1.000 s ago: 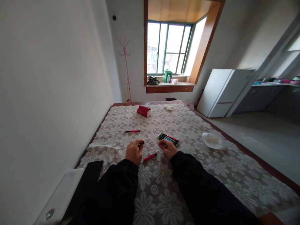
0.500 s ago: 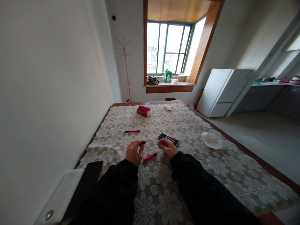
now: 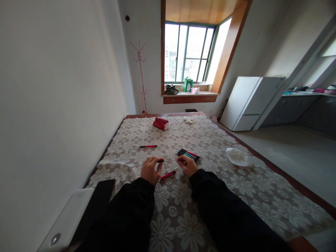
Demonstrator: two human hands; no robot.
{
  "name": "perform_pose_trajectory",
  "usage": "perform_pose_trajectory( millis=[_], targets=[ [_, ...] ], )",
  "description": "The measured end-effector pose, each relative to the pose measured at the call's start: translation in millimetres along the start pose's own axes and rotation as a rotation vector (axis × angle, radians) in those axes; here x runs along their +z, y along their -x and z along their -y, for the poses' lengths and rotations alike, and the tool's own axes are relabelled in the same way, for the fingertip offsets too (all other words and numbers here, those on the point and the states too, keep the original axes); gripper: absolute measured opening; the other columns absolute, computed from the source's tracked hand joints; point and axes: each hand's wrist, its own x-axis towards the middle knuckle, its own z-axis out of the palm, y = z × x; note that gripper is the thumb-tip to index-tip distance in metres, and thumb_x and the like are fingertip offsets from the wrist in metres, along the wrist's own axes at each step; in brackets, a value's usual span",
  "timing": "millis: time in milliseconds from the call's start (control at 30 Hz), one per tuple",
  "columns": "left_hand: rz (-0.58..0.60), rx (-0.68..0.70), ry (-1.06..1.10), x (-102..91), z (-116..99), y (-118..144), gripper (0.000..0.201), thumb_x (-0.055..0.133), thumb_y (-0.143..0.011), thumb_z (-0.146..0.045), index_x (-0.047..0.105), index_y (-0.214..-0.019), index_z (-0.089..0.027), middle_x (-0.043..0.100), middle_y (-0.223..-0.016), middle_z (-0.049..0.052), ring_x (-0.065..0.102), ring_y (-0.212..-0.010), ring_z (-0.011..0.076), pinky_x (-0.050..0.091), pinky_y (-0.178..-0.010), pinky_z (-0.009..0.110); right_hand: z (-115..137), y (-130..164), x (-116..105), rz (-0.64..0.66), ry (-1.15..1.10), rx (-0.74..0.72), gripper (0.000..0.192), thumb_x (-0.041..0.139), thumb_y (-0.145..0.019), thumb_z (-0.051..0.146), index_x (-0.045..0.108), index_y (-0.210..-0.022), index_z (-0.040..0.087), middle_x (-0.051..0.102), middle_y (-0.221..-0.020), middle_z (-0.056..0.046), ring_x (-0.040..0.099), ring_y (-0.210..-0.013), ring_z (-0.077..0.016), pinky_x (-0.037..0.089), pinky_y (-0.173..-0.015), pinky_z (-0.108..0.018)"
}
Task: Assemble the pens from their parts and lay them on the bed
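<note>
Both of my hands rest on a table covered with a white flowered lace cloth [image 3: 183, 210]. My left hand [image 3: 150, 170] pinches a small black pen part [image 3: 160, 161]. My right hand [image 3: 187, 165] holds the other end of a thin pen refill [image 3: 170, 161] that spans the gap between the hands. A pink pen barrel [image 3: 168, 174] lies on the cloth just under them. Right beside my right hand lies a bundle of several black, green and red pens [image 3: 188, 155]. One more pink and black pen [image 3: 148, 146] lies alone farther back on the left.
A red packet [image 3: 161, 124] and a small white scrap [image 3: 188, 120] lie at the table's far end. A crumpled white tissue [image 3: 237, 157] sits to the right. A black and white device [image 3: 86, 206] is at the near left corner. The wall runs along the left.
My hands have drawn slightly apart again, so the thin refill shows between them. The pens on the cloth have not moved.
</note>
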Motion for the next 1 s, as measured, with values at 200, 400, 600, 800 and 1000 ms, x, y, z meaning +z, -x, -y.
perform_pose_trajectory(
  millis=[200, 400, 600, 800, 1000],
  targets=[
    [0.065, 0.023, -0.038, 2.3, 1.3, 0.6, 0.019, 0.055, -0.084, -0.021, 0.067, -0.097, -0.027, 0.068, -0.097, 0.001, 0.057, -0.096, 0.0198, 0.042, -0.091, 0.035, 2.9, 1.5, 0.6, 0.034, 0.031, -0.1, 0.012, 0.052, -0.08, 0.016, 0.063, -0.082, 0.017, 0.059, -0.072, -0.002, 0.054, -0.066, -0.0156, 0.043, -0.065, -0.027],
    [0.197, 0.117, -0.007, 6.0, 5.9, 1.7, 0.019, 0.056, -0.085, -0.028, 0.069, -0.1, -0.03, 0.071, -0.095, 0.001, 0.058, -0.095, 0.0189, 0.043, -0.089, 0.034, 11.6, 5.3, 1.6, 0.158, 0.032, -0.197, 0.012, 0.053, -0.085, 0.022, 0.065, -0.088, 0.019, 0.061, -0.077, -0.003, 0.054, -0.068, -0.0156, 0.043, -0.065, -0.027],
    [0.21, 0.173, 0.018, 7.6, 9.1, 2.5, 0.02, 0.06, -0.083, -0.025, 0.068, -0.102, -0.029, 0.072, -0.095, 0.0, 0.059, -0.092, 0.0182, 0.044, -0.087, 0.033, 20.1, 6.9, -1.0, 0.146, -0.007, -0.19, 0.012, 0.056, -0.084, 0.022, 0.067, -0.086, 0.019, 0.063, -0.076, -0.003, 0.054, -0.067, -0.0152, 0.043, -0.062, -0.026],
    [0.213, 0.231, 0.018, 8.4, 9.9, 2.5, 0.019, 0.06, -0.084, -0.024, 0.066, -0.102, -0.027, 0.071, -0.094, 0.001, 0.059, -0.091, 0.0186, 0.044, -0.085, 0.034, 15.7, 7.6, 1.9, 0.124, -0.041, -0.243, 0.012, 0.055, -0.086, 0.022, 0.066, -0.086, 0.019, 0.064, -0.071, -0.002, 0.054, -0.062, -0.0141, 0.043, -0.06, -0.025],
    [0.221, 0.265, 0.01, 8.6, 7.7, 2.7, 0.017, 0.06, -0.084, -0.024, 0.066, -0.1, -0.027, 0.07, -0.092, 0.0, 0.058, -0.09, 0.0182, 0.044, -0.083, 0.033, 17.0, 10.1, 2.6, 0.118, -0.046, -0.228, 0.014, 0.052, -0.086, 0.017, 0.061, -0.097, 0.02, 0.063, -0.065, 0.002, 0.055, -0.059, -0.013, 0.042, -0.061, -0.025]
  ],
)
